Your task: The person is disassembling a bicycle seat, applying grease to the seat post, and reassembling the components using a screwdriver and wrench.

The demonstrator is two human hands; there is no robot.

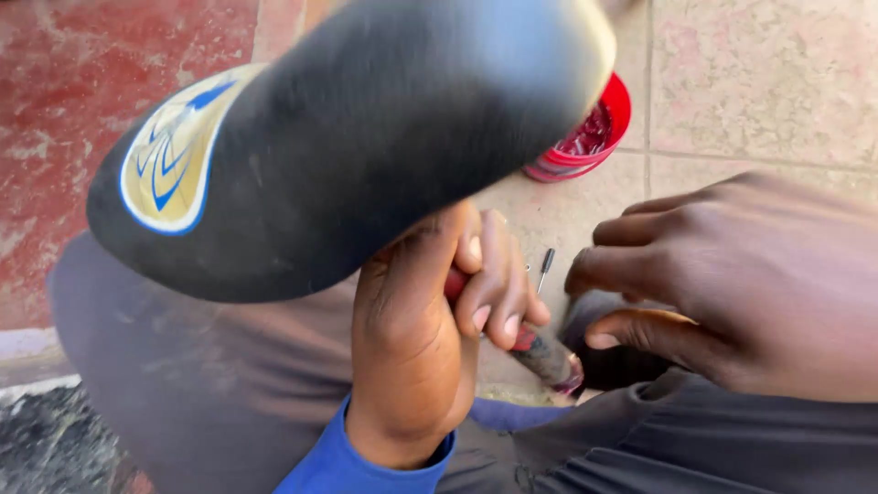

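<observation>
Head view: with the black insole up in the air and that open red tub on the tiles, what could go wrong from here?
1. The left hand grips both the black insole and a smeared brush, so the brush tip may well dab the grey trousers beneath it.
2. The open red tub sits partly hidden behind the insole, so a swing could tip it.
3. The right hand hovers by the wet tip and could get smeared.

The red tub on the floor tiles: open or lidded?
Open. The red tub shows no lid, and glossy dark red paste is visible inside it; the black shoe sole hides its left part.
</observation>
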